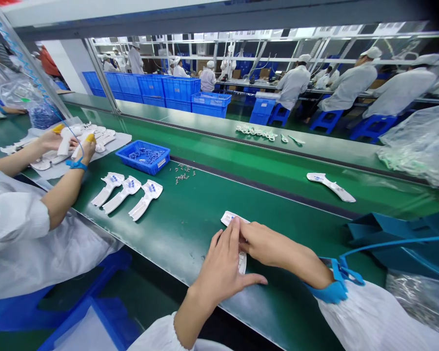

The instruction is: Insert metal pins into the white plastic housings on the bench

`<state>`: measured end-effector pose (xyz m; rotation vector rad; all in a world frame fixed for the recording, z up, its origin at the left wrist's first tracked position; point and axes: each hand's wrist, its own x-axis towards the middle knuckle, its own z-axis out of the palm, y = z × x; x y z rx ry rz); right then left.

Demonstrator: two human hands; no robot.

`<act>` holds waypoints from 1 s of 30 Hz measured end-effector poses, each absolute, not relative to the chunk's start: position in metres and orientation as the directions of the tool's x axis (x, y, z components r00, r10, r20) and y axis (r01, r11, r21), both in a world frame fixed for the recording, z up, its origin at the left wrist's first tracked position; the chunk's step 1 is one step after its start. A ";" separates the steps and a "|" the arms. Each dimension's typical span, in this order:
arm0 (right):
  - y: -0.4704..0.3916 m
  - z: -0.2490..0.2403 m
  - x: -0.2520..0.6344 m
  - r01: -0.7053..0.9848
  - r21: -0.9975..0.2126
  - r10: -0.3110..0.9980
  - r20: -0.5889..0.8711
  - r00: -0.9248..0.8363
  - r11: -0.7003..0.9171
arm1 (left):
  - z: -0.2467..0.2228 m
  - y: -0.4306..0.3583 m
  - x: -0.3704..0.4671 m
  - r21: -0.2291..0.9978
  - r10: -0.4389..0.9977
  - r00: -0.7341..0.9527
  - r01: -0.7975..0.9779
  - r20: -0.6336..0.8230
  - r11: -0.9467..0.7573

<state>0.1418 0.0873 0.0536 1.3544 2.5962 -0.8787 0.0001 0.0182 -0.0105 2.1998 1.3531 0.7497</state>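
A white plastic shell [242, 263] lies on the green table under both of my hands, mostly hidden by them. My left hand [223, 258] rests over it, thumb stretched out to the right and the other fingers pointing away from me. At the shell's upper part, my right hand [259, 241] has its fingers bent against it, their tips partly covered by my left hand. A blue strap [332, 282] circles my right wrist. Three similar white shells with blue parts [146, 199] lie in a row to the left, and another shell [331, 186] lies on the green belt.
A blue tray of small blue parts [143, 157] and scattered small screws [183, 173] are beyond the shells. At left, a co-worker's hands [86, 146] hold a white part. A teal bin [398, 239] and plastic bag [420, 302] stand at right. Overhead runs a metal beam.
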 end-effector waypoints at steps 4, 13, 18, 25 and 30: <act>0.090 0.057 0.143 0.760 -0.466 0.700 -0.341 -0.627 0.454 | -0.014 0.018 0.001 0.630 0.907 0.359 0.657 0.223 -0.415; 0.061 0.050 0.139 0.812 -0.392 0.792 -0.265 -0.550 0.433 | -0.014 0.019 0.001 0.635 0.894 0.360 0.632 0.266 -0.444; 0.056 0.057 0.145 0.770 -0.526 0.797 -0.253 -0.548 0.362 | -0.013 0.018 -0.001 0.670 0.890 0.359 0.592 0.280 -0.449; 0.065 0.056 0.170 0.486 -0.871 0.808 -0.231 -0.541 0.076 | -0.012 0.014 -0.008 0.736 0.869 0.202 0.465 0.452 -0.491; 0.070 0.040 0.175 0.282 -0.957 0.784 -0.232 -0.575 -0.076 | -0.013 0.013 -0.008 0.719 0.845 0.126 0.470 0.520 -0.513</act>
